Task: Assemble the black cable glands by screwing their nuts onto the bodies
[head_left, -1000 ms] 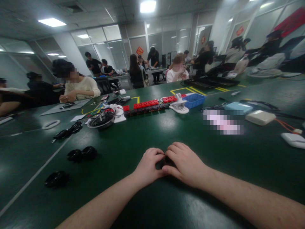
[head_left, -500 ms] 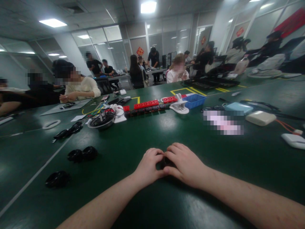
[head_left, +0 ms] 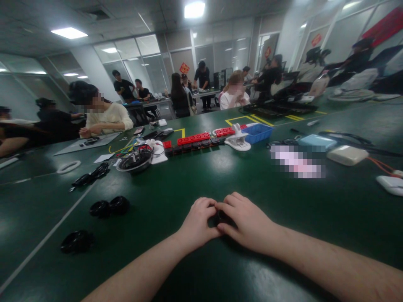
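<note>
My left hand [head_left: 197, 222] and my right hand [head_left: 247, 222] rest together on the dark green table [head_left: 176, 184], fingers curled and fingertips touching. Between them sits a small dark object [head_left: 220, 217], mostly hidden by the fingers, and I cannot make out what it is. Both forearms lie on the table towards me.
Black round parts [head_left: 108, 206] and another black part [head_left: 76, 241] lie to the left. Further back are a bowl of cables [head_left: 134, 160], red and black strips [head_left: 192, 139], a blue basket [head_left: 258, 131], a white clamp [head_left: 237, 141] and white boxes [head_left: 346, 154]. People sit at tables behind.
My hands have stayed together on the table. The view shifted slightly, so the hands sit a little lower in the picture.
</note>
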`<state>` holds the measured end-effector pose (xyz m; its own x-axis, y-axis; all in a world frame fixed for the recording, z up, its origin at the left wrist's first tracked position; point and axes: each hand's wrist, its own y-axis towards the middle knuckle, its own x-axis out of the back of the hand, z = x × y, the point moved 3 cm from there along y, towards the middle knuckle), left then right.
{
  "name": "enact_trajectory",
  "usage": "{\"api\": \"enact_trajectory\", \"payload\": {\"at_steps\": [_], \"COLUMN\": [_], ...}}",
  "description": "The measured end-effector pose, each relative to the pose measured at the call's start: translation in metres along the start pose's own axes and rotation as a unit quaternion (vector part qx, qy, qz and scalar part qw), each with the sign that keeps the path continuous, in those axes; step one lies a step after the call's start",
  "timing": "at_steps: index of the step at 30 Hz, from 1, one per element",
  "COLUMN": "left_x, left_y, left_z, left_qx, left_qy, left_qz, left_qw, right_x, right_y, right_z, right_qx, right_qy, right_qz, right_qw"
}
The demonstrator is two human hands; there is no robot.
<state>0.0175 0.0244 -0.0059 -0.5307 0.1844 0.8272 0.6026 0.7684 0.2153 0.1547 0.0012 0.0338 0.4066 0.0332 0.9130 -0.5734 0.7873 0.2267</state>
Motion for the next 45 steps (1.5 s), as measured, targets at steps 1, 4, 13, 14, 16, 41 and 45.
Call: {"api": "enact_trajectory", "payload": {"at_steps": [1,4,13,14,16,41,45], "left_x": [-0.0001,-0.0002,0.0014,0.0015,0.0016,0.0005,0.0013], "left_y": [0.0002,0.0005,-0.0004,-0.0002,0.0003,0.0007,0.0007], "left_z": [0.0001,0.0004,-0.0023,-0.0027,-0.0031,-0.002,-0.0027], "left_qx": [-0.001,-0.001,0.011,0.013,0.017,0.007,0.002], "left_qy": [0.0,-0.003,-0.01,-0.01,-0.011,-0.014,-0.01], "left_qz": [-0.001,-0.002,0.005,0.007,0.009,0.002,0.003], "left_qw": [1.0,1.0,1.0,1.0,1.0,1.0,1.0], "right_x": [-0.0006,-0.0013,0.0027,0.0027,0.0024,0.0015,0.0022], "right_y": [-0.0002,-0.0005,-0.0006,-0.0005,-0.0002,-0.0016,-0.0006], "right_z": [-0.0007,-0.0018,0.0018,0.0018,0.0014,0.0029,0.0016], "right_qx": [0.0,-0.002,0.021,0.025,0.032,0.051,0.059], "right_qy": [0.004,0.013,0.034,0.037,0.042,0.065,0.059], "right_qz": [-0.001,0.002,0.019,0.022,0.029,0.006,0.007], "right_qw": [1.0,1.0,0.999,0.999,0.998,0.997,0.997]}}
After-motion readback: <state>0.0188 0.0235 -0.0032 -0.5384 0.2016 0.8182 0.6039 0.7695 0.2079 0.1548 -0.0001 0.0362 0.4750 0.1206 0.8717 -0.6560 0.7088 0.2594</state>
